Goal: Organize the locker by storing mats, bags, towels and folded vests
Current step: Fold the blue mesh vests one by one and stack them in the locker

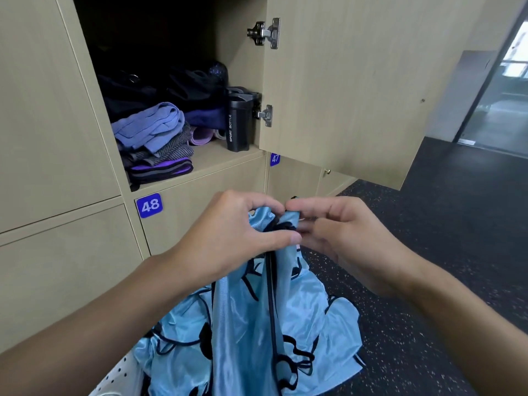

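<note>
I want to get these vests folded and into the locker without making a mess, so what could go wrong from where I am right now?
1. Both hands, left and right, pinch only the top of the light blue vest; its black trim hangs over other vests in the white basket and may snag them.
2. The folded clothes stack sits near the shelf's front edge and could topple if bumped.
3. The open locker door hangs above your hands, so you could knock it when rising.

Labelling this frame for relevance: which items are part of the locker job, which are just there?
In the job:
- light blue vest, held by left hand and right hand
- open locker
- folded clothes stack
- rolled mat
- white basket

Just there:
- black sport bottle
- label 48
</note>
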{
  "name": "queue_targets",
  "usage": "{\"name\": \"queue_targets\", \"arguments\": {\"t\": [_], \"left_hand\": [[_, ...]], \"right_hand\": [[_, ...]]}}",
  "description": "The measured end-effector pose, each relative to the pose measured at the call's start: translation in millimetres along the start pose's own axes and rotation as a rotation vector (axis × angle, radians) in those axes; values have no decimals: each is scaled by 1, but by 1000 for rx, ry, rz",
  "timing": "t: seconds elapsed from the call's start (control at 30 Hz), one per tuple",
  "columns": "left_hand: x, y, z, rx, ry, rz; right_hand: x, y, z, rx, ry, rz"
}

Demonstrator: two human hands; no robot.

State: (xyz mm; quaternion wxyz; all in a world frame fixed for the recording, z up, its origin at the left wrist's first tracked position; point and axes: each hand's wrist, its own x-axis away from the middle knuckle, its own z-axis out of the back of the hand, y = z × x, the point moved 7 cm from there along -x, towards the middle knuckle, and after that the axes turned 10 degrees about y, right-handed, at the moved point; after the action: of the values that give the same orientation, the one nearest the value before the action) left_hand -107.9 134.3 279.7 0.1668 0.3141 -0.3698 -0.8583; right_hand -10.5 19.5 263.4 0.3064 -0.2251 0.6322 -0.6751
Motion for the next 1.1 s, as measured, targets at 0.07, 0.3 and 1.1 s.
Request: {"name": "queue_targets", "arguments": {"t": [0.07,0.3,1.1], "left_hand": [[0,-2,1,-48,20,13],[1,1,2,10,143,-64],[-17,7,29,144,48,-122]], "right_hand": [[0,3,-1,56,-24,2],[4,-2,-6,99,-47,79],[16,-27,-7,223,-94,358]]}}
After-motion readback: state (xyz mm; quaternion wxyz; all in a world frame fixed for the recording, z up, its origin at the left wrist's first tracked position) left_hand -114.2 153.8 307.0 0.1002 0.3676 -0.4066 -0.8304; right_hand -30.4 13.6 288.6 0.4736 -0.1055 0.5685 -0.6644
